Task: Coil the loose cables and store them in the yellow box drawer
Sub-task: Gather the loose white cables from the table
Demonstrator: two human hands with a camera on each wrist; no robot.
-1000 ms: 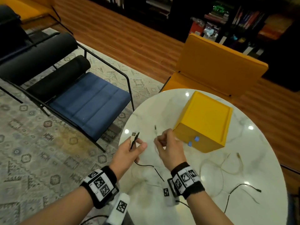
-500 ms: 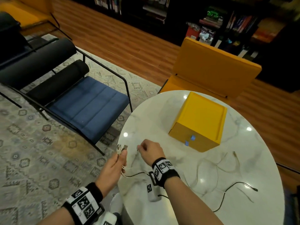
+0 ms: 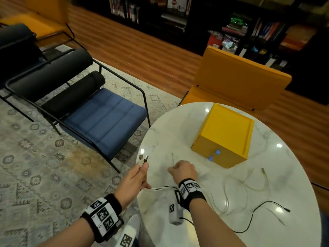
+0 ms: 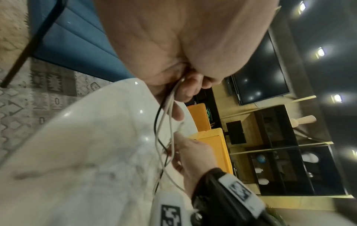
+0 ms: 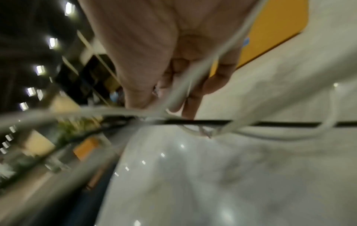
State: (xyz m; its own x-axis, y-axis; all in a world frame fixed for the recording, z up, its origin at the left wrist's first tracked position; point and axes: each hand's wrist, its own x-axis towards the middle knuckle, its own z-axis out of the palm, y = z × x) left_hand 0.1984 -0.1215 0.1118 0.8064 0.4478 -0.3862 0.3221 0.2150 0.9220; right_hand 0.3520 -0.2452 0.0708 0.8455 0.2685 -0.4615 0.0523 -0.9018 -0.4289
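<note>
My left hand (image 3: 142,167) grips a black and a white cable at the table's left edge, and their USB plugs (image 3: 143,158) stick up above the thumb. From the left wrist, the cables (image 4: 164,110) run out of the fist down to the table. My right hand (image 3: 172,171), curled in a fist over the marble, pinches a thin white cable whose end (image 3: 172,157) points up. The yellow box (image 3: 226,134), its drawer front with two blue knobs (image 3: 214,155) closed, stands beyond the right hand. More loose white cable (image 3: 245,183) and black cable (image 3: 263,206) lie at the right.
The round white marble table (image 3: 178,131) has its edge right under my left hand. A blue-cushioned black-framed armchair (image 3: 99,122) stands to the left on the patterned rug. A yellow chair (image 3: 236,82) sits behind the table, with dark bookshelves beyond it.
My right hand has drawn back from the box's front corner toward me, keeping the thin white cable. The left hand still holds the plugs at the table's left edge.
</note>
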